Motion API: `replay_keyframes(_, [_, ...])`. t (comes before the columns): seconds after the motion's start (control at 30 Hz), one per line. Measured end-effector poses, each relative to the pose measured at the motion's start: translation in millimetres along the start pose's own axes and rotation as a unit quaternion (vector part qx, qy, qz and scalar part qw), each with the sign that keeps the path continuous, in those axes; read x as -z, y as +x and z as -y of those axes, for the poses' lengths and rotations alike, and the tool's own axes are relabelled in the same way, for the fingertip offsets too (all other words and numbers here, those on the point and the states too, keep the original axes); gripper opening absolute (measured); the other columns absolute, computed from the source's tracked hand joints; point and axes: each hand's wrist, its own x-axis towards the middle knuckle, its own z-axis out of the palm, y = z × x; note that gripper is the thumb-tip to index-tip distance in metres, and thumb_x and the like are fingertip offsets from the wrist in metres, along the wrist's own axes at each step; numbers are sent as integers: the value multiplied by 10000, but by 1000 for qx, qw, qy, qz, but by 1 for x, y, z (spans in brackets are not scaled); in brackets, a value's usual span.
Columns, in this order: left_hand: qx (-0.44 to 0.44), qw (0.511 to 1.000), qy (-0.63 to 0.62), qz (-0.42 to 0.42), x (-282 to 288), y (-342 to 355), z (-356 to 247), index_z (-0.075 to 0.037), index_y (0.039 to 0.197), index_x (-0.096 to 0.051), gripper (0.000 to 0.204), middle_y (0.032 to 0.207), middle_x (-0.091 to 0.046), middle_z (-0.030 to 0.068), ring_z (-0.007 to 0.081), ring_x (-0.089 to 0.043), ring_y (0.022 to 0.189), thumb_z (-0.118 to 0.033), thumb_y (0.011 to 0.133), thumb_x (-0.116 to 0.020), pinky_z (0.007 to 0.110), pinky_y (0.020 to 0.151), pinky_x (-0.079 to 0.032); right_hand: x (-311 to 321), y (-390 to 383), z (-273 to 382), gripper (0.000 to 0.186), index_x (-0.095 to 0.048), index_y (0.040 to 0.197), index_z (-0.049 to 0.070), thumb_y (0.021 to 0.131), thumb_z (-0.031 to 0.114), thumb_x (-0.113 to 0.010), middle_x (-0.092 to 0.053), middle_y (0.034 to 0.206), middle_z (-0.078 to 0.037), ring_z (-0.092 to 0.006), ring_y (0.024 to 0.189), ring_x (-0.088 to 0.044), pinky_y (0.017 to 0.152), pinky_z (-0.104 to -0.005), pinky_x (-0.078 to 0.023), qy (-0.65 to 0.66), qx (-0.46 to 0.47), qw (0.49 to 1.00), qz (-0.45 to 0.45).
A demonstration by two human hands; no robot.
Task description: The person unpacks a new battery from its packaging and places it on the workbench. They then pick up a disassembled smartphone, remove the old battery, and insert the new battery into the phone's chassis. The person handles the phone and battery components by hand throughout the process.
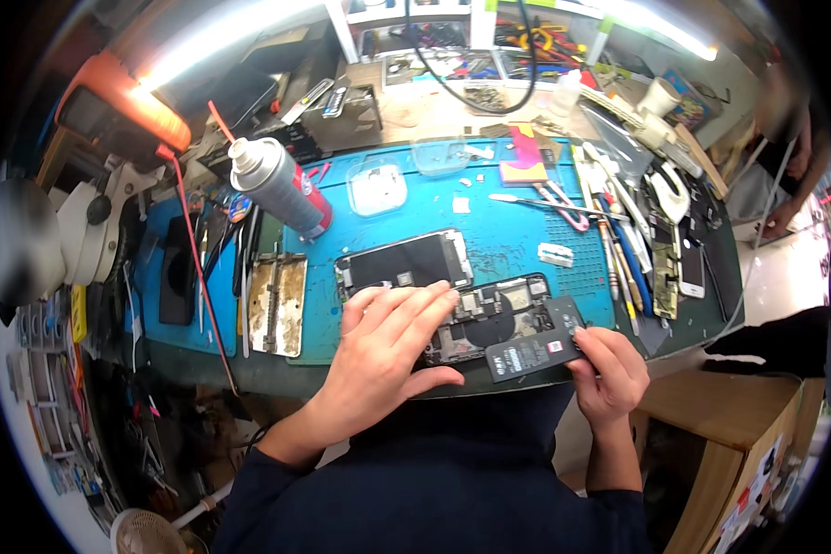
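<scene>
An opened phone body (485, 319) lies on the blue mat near its front edge, its circuit board and a round black coil exposed. Over its near right part is a black L-shaped phone battery (531, 354), pinched at its right end between the thumb and fingers of my right hand (611, 372). My left hand (388, 349) has its fingers stretched out, thumb apart. Its fingertips reach where the phone body meets the detached phone screen (402, 263), which lies face down behind it. Whether those fingertips touch either part I cannot tell.
A spray can (282, 189) stands at the left of the blue mat (342, 235), behind a dirty metal holder (277, 305). Small clear tubs (377, 189) sit farther back. Pens, tweezers and brushes (623, 240) crowd the right side. Another person's hand (785, 220) shows at far right.
</scene>
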Motion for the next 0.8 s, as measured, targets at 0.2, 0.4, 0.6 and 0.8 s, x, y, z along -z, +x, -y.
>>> replay_keyframes(0.2, [65, 991, 49, -111, 22, -13, 33, -59, 1320, -601, 594, 1281, -654, 98, 281, -599, 1177, -237, 795, -813, 425, 1028, -398, -1, -14, -7, 295, -728, 1009, -45, 870, 209, -784, -682, 868, -174, -277, 730, -664, 640, -320, -534, 6, -26, 1000, -15])
replay_keyframes(0.4, [99, 994, 25, -27, 30, -3, 43, -64, 1422, -515, 766, 1354, -597, 128, 324, -526, 1289, -144, 731, -837, 435, 1082, -380, 3, -27, -14, 332, -709, 1089, -39, 925, 248, -739, -683, 940, -193, -290, 790, -658, 701, -341, -538, 37, -40, 998, -24])
replay_keyframes(0.6, [94, 995, 13, 7, 31, 7, 53, -71, 1400, -507, 755, 1296, -583, 126, 333, -558, 1190, -102, 712, -814, 427, 1048, -404, 4, -27, -16, 357, -701, 1124, -18, 939, 285, -730, -678, 963, -187, -278, 802, -656, 699, -332, -533, 60, -39, 997, -20])
replay_keyframes(0.8, [128, 991, 14, 27, 36, 17, 44, -64, 1436, -467, 802, 1287, -561, 155, 349, -577, 1126, -60, 702, -791, 409, 963, -483, 5, -28, -18, 347, -709, 1101, -19, 869, 225, -794, -676, 940, -173, -264, 779, -646, 682, -321, -527, 74, -35, 996, -26])
